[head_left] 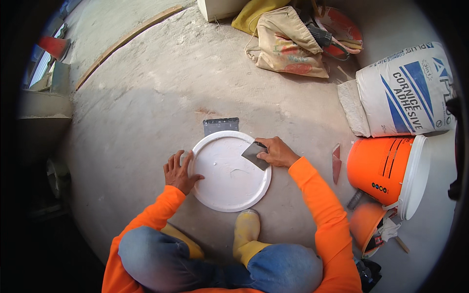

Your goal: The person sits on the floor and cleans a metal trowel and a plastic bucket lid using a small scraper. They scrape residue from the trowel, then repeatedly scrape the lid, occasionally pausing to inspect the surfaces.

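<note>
From the head view, a white lid (222, 188) lies on the floor (127, 122) beyond the boots (246, 228). The left hand (180, 174) touches its left rim — grip open, fingers spread. The right hand's (279, 152) grip closes on a scraper (254, 155) over the upper-right rim. A wide blade (221, 127) lies at the far edge.

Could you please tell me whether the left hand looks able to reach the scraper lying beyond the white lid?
Probably yes: the left hand is at the left rim of the lid; the scraper lies at its far side. Nothing seems to block a path around the rim.
</note>
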`<state>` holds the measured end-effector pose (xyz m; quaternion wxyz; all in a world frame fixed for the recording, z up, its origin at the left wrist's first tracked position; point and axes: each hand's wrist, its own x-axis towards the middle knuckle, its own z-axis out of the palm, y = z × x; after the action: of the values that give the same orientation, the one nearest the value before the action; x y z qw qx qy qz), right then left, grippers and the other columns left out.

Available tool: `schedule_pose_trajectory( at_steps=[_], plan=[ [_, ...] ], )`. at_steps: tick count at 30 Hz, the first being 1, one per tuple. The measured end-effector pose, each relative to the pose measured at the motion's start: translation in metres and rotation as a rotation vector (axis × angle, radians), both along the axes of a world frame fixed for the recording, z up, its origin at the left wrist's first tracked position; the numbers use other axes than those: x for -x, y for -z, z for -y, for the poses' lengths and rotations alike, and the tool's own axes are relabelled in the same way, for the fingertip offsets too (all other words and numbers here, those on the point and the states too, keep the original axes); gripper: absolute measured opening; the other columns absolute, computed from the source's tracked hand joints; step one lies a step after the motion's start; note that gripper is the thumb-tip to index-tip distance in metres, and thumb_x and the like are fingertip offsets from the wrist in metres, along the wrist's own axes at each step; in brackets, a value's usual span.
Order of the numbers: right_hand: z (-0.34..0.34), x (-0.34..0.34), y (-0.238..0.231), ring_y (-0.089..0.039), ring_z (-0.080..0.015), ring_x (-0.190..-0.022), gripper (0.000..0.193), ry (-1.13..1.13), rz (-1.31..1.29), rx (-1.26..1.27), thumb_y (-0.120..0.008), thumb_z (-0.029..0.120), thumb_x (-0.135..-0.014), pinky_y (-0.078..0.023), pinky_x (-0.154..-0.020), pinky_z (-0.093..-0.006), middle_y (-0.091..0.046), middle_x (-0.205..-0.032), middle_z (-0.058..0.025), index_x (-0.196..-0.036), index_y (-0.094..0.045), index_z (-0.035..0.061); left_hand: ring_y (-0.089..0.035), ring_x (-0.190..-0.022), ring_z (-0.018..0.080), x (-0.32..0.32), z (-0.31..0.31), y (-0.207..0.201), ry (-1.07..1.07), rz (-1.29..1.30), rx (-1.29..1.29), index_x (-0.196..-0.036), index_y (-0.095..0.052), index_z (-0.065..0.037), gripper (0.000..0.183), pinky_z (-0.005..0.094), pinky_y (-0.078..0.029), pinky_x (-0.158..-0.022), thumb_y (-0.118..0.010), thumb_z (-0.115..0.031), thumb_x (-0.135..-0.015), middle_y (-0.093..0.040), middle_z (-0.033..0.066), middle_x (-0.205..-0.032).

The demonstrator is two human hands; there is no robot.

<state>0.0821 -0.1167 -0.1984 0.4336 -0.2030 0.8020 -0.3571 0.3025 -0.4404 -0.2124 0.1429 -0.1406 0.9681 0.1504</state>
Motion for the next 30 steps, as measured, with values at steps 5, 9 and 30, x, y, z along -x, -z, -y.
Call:
schedule_pose_trajectory(
  at_steps=[5,9,30],
  plan=[
    [0.010,0.009,-0.002,-0.078,-0.0306,-0.089,0.055,-0.135,-0.051,-0.042,-0.072,0.004,-0.090,-0.061,-0.089,-0.0396,-0.080,-0.099,-0.0232,-0.144,-0.067,0.0041,-0.035,-0.150,0.0374,0.001,0.000,-0.003,-0.023,0.070,-0.008,-0.161,-0.047,-0.024,0.105,0.0537,-0.029,-0.120,-0.096,-0.052,-0.073,-0.041,0.0092,-0.161],
    [0.013,0.019,-0.005,-0.077,-0.0263,-0.090,0.054,-0.087,0.035,0.038,-0.074,0.003,-0.090,-0.061,-0.085,-0.0372,-0.080,-0.102,-0.0199,-0.144,-0.068,0.0050,-0.034,-0.150,0.0376,0.001,0.000,-0.005,-0.012,0.046,-0.001,-0.162,-0.047,-0.024,0.106,0.0531,-0.029,-0.121,-0.096,-0.052,-0.072,-0.041,0.0095,-0.161],
    [0.023,-0.059,0.007,-0.079,-0.0339,-0.073,0.045,0.619,-0.050,0.065,-0.075,0.008,-0.090,-0.064,-0.051,-0.0415,-0.077,-0.096,-0.0242,-0.131,-0.064,-0.0064,-0.027,-0.159,0.0368,-0.001,0.003,0.002,0.022,-0.015,-0.002,-0.162,-0.046,-0.023,0.104,0.0558,-0.024,-0.126,-0.094,-0.053,-0.075,-0.037,0.0123,-0.168]
  ],
)
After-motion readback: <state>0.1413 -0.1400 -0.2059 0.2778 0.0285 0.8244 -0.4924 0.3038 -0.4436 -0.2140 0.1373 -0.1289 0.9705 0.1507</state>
